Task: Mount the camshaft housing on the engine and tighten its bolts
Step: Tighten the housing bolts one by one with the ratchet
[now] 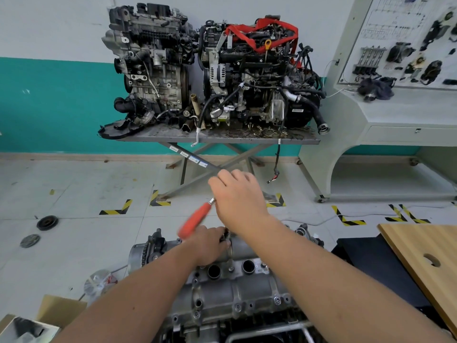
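Note:
The grey aluminium camshaft housing [247, 290] lies on the engine at the bottom centre, with two round plug holes in its top. Bolt heads [277, 300] show along its near flange. A ratchet with a red handle [195, 220], blurred, slants up to the right above the housing's far end. My right hand [238, 196] grips the ratchet's head from above. My left hand [210, 243] rests on the housing's far end, its fingers curled round the dark socket and extension [226, 238] below the ratchet. The bolt under the socket is hidden.
Two engines stand on a scissor-leg table [217, 138] against the far wall. A training panel stand [395, 107] is at the right. A wooden board [425, 256] and a black case [371, 263] lie right of the engine. A cardboard box [59, 310], a plastic bag and two discs lie at the left.

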Action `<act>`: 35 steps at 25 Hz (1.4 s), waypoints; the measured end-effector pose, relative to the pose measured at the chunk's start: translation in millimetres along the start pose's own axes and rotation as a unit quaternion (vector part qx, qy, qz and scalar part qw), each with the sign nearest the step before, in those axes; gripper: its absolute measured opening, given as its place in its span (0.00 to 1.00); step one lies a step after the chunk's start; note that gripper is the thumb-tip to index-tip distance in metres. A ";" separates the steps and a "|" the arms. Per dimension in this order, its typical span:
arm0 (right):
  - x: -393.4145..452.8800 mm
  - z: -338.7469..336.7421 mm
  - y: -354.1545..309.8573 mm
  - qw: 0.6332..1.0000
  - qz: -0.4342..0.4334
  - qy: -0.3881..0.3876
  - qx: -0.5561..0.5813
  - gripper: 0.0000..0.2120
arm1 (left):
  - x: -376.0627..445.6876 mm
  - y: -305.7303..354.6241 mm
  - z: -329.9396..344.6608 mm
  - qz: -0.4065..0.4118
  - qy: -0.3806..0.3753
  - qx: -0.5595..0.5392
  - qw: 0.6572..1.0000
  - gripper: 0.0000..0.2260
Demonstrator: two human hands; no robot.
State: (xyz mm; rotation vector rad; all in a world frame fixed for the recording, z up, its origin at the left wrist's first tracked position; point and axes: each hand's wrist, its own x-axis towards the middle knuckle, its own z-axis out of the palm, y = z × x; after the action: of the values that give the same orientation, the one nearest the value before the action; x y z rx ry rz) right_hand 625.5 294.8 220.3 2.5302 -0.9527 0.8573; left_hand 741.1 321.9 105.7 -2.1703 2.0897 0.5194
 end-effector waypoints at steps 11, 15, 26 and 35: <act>27.3 -20.0 3.7 0.969 0.035 -0.245 0.000 0.20 | -0.2 1.1 -1.1 0.004 -0.010 0.017 1.000 0.18; 37.6 -18.8 3.8 0.885 0.263 -0.274 0.269 0.15 | 0.3 1.4 -1.7 -0.001 -0.014 0.012 1.000 0.18; 12.2 10.8 -12.3 0.538 0.541 0.018 0.646 0.09 | -1.3 -1.9 0.6 0.021 0.001 -0.014 1.000 0.16; 16.7 13.9 -3.8 0.597 0.513 -0.083 0.611 0.08 | 1.2 -2.1 1.4 0.018 0.003 0.001 1.000 0.17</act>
State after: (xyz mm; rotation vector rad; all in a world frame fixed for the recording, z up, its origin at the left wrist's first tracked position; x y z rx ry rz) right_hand 644.1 282.8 219.8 2.7428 -2.7831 2.2332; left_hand 742.9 321.3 103.7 -2.1401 2.1347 0.5151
